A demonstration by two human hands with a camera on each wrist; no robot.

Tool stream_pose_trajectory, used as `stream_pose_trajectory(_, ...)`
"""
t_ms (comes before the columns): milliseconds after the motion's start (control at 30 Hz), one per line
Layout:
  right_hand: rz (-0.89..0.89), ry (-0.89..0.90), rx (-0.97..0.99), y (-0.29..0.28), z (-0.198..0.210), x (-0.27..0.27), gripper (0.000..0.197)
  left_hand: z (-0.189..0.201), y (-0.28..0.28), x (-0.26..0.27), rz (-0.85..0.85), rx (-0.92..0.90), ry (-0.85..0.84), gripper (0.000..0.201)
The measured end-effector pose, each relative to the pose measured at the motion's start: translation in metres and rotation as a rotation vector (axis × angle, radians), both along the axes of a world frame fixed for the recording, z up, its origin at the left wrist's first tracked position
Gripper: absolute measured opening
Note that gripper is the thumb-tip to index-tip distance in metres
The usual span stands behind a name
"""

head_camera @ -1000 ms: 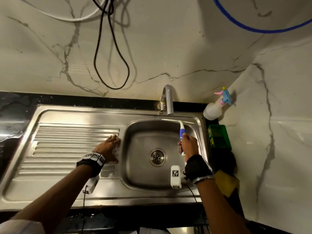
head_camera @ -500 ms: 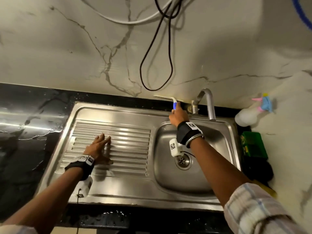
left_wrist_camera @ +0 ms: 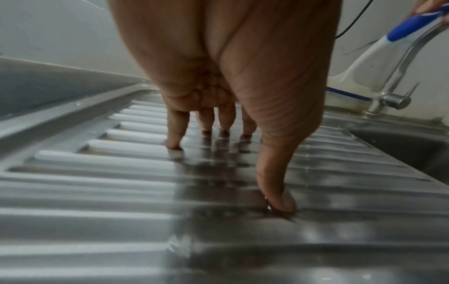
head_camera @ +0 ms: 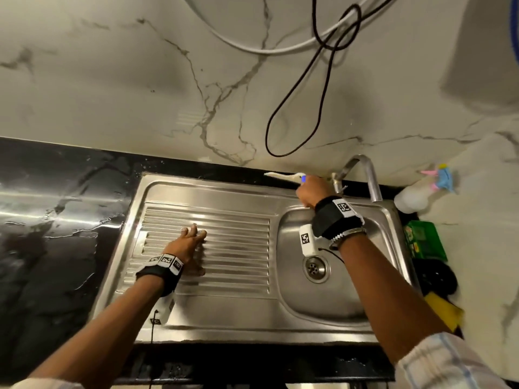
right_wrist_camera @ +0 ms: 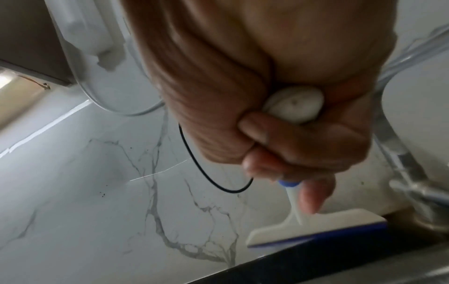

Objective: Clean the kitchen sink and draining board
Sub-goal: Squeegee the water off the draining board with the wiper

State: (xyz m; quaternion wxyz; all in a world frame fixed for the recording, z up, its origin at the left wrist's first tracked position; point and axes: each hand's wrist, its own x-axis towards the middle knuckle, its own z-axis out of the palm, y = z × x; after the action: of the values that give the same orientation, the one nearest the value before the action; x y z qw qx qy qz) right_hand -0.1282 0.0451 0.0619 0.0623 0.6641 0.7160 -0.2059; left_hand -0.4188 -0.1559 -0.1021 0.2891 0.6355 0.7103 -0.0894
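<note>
While no writing reads clearly, right hand (head_camera: pixel 311 190) grips squeegee (right_wrist_camera: pixel 316 228).

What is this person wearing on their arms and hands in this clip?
Both hands are bare, without gloves. The left hand and the right hand each have a black wrist strap carrying white tags with black square code markings. A small white camera box with a thin black cable hangs under each wrist. The right wrist also has a metal bracelet, and its forearm ends in a pale checked sleeve.

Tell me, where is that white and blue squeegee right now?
In the head view the white and blue squeegee is in the right hand, at the sink's back edge, just left of the steel tap.
</note>
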Motion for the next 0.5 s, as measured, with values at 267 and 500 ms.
stream_pose_trajectory(267, 0.056, 0.088, 0.008, -0.019, -0.040, -0.052, 0.058, 0.013, -0.047, -0.081, 0.040, 0.122, 0.118, 0.106)
stream_pose_trajectory(500, 0.064, -0.094, 0.047, -0.053, -0.036, -0.070, 0.049, 0.002, -0.078, -0.111, 0.084, 0.109, 0.141, 0.107)
